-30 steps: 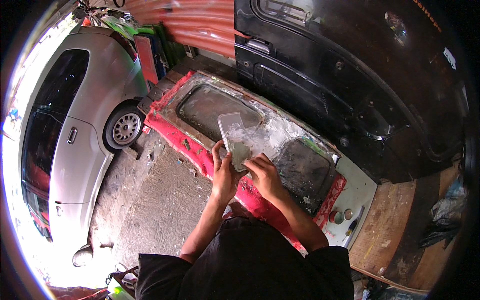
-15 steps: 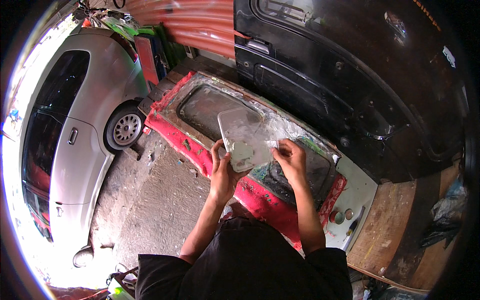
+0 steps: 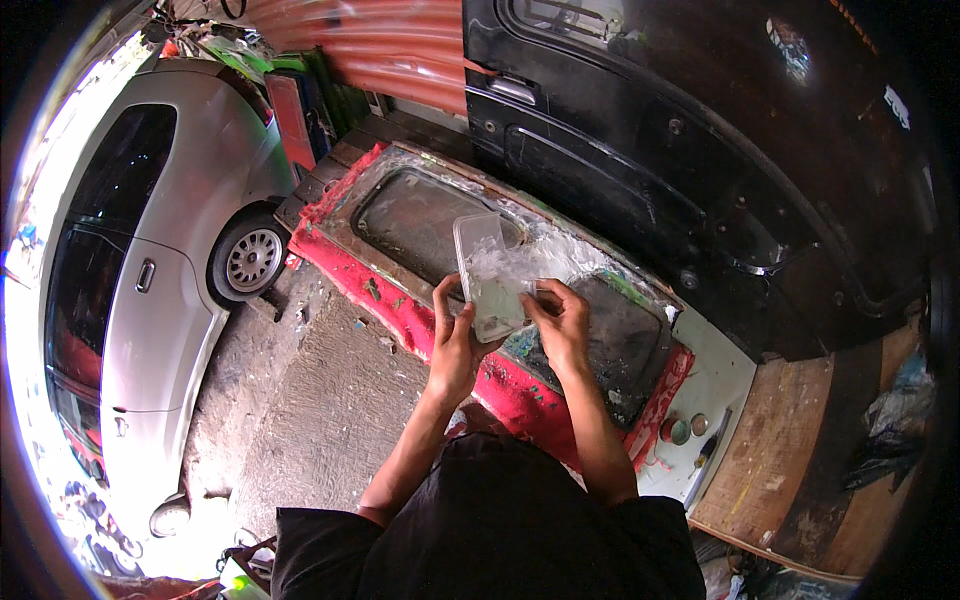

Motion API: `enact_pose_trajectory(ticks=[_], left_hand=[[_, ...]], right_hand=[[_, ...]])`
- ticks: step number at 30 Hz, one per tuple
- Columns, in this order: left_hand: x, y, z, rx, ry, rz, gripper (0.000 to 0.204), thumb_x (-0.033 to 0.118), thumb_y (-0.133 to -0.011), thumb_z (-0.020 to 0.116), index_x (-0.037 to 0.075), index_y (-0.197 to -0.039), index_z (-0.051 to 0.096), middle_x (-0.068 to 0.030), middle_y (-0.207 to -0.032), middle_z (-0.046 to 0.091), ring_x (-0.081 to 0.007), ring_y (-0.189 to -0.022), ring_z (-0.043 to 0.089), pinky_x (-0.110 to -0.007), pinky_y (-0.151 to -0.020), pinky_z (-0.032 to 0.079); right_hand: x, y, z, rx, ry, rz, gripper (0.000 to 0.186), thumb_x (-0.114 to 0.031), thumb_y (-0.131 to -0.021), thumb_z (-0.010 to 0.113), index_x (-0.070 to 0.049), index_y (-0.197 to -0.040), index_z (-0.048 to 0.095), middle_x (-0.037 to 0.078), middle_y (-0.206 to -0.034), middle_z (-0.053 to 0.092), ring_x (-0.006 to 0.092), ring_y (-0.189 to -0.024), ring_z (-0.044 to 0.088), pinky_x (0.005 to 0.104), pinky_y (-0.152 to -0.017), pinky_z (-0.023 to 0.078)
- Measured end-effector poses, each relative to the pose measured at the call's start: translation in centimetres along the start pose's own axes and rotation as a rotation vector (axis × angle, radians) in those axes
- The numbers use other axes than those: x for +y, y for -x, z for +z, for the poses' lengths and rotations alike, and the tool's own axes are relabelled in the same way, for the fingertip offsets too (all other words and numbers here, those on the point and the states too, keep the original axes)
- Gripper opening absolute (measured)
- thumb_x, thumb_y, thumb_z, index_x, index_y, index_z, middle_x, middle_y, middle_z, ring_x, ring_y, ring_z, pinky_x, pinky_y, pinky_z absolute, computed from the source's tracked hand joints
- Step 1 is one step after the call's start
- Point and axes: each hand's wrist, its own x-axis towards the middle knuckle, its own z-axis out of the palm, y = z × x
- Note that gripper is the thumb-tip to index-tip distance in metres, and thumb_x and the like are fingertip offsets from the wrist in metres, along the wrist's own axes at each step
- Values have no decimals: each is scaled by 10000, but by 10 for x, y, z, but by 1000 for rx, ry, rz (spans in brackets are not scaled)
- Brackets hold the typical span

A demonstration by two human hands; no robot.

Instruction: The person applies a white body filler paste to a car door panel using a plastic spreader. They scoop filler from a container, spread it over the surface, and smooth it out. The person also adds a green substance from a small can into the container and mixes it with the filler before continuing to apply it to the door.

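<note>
My left hand (image 3: 452,350) grips the lower left of a clear, flat plastic piece (image 3: 492,275) smeared with pale grey-green paste. My right hand (image 3: 560,330) pinches the same piece at its right side, fingers bent. Underneath lies a long, worn panel (image 3: 410,220) with two dark, rounded-cornered sections and a patch of white paste (image 3: 560,255) between them. The panel rests on a red cloth (image 3: 520,395). Whether the plastic touches the panel I cannot tell.
A silver car (image 3: 150,320) stands at left on rough concrete (image 3: 300,420). A large black vehicle panel (image 3: 640,130) and red corrugated sheeting (image 3: 370,60) are behind the bench. Small tins (image 3: 676,429) sit at right beside a wooden board (image 3: 780,430).
My right hand moved out to the right, then back leftward with its side of the plastic. My left hand shifted slightly up and right, and the plastic now looks narrower.
</note>
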Motion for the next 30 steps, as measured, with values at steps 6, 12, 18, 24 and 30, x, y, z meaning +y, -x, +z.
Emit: enact_pose_trajectory(ticks=[6, 12, 18, 24, 30], left_hand=[[-3, -1, 0, 29, -22, 5, 424, 117, -1080, 352, 216, -1476, 240, -201, -1368, 507, -365, -1150, 645, -472, -867, 621], [-8, -4, -2, 27, -22, -19, 374, 109, -1077, 361, 200, -1434, 293, -178, -1321, 546, -309, -1060, 689, -424, -787, 641], [-11, -4, -4, 47, -57, -65, 331, 106, -1070, 385, 185, -1386, 328, -162, -1265, 583, -287, -1022, 702, -396, -747, 646], [-4, -5, -6, 34, -105, -104, 331, 85, -1060, 414, 188, -1364, 335, -157, -1222, 606, -281, -982, 717, -377, -711, 648], [5, -2, -3, 5, -110, -123, 379, 67, -1062, 415, 200, -1400, 307, -157, -1204, 617, -295, -958, 723, -377, -717, 645]], right_hand=[[-14, 3, 12, -26, -142, 88, 138, 34, -903, 705, 11, -1034, 669, 34, -912, 716, 67, -810, 635, 229, -731, 504], [-17, 3, 22, -7, -243, 117, 146, 20, -895, 721, 11, -1033, 672, 39, -918, 722, 74, -816, 642, 234, -745, 507], [-18, -1, 24, -21, -259, 139, 153, 7, -894, 727, 13, -1037, 674, 53, -936, 731, 80, -828, 652, 246, -751, 514], [-17, -4, 18, -85, -219, 107, 151, 3, -900, 722, 9, -1042, 672, 53, -931, 726, 80, -829, 646, 247, -749, 513], [-15, -7, 6, -192, -179, 129, 183, 11, -885, 735, 13, -1055, 669, 50, -930, 718, 82, -839, 635, 251, -745, 512]])
